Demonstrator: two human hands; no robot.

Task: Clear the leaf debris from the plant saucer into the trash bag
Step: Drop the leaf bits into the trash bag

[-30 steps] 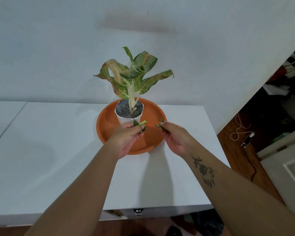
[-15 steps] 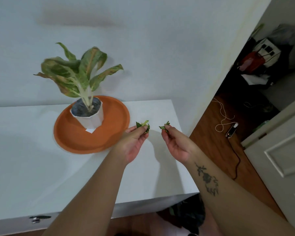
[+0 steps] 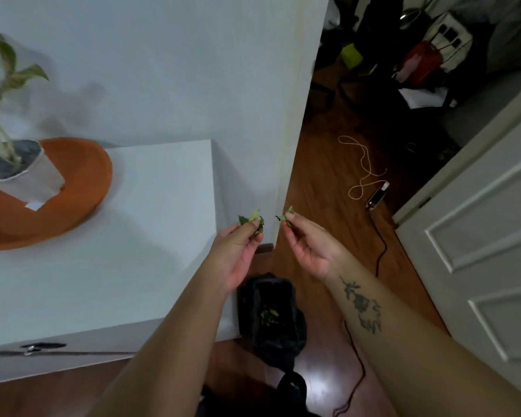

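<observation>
My left hand [image 3: 238,251] pinches a clump of green leaf pieces [image 3: 251,219] at the right edge of the white table. Beside it, my right hand [image 3: 309,245] pinches a smaller leaf scrap [image 3: 289,210] over the floor. Both hands hover above and slightly beyond an open black trash bag [image 3: 271,314] on the floor, which holds some leaf bits. The orange plant saucer [image 3: 82,182] sits far left on the table with a white potted plant [image 3: 15,173] standing in it.
The white table [image 3: 151,236] ends just left of the bag. A wall corner [image 3: 295,130] rises behind my hands. On the wooden floor lie a white cord and a small device [image 3: 376,197], plus a dark cable. A white door [image 3: 478,236] stands at right.
Both hands carried the leaf pieces from the saucer to the right, past the table edge. The view swung right and the trash bag came into sight below.
</observation>
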